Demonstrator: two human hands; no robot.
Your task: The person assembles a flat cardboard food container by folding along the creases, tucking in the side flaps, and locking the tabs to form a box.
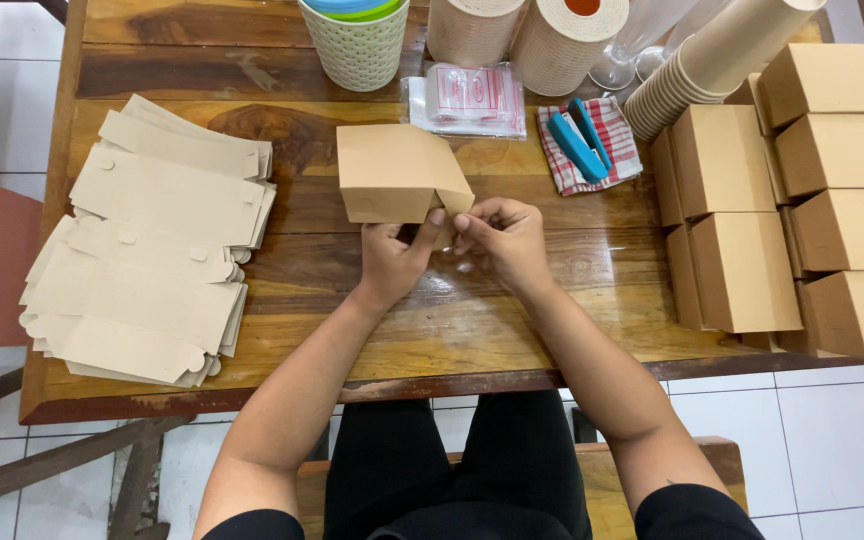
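Observation:
A brown cardboard box (392, 170), half folded into shape, rests on the wooden table (472, 330) in front of me. My left hand (395, 255) grips its near edge from below, thumb up against the cardboard. Beside it, my right hand (505, 238) pinches the box's near right flap between its fingertips. Both hands touch the same box, close together.
Flat unfolded box blanks (152, 240) lie stacked at the left. Finished brown boxes (802, 200) are piled at the right. At the back stand a perforated cup (357, 40), tape rolls (527, 35), stacked paper cups (712, 60), a plastic packet (467, 100) and a blue stapler (580, 140) on a checked cloth.

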